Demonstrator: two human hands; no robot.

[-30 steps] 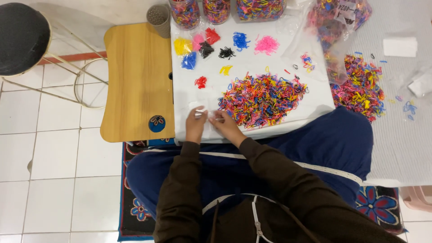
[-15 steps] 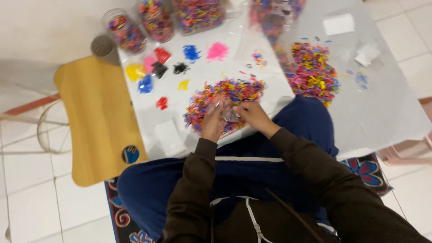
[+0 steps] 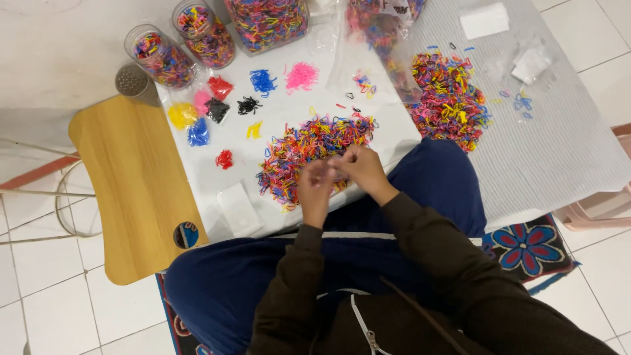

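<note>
Hands meet over the near edge of the mixed pile of small coloured bands (image 3: 315, 148) on the white sheet (image 3: 197, 164). In the head view, the left hand (image 3: 315, 190) and right hand (image 3: 360, 167) pinch together; what their grip holds is too small to tell. Sorted so far: small single-colour heaps (image 3: 217, 108). Both that heap and a second mixed pile (image 3: 450, 102) look largely unsorted.

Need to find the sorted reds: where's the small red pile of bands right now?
In the head view, the small red pile lies on the white sheet, left of the big mixed pile, below the blue pile and above the white packet.
</note>
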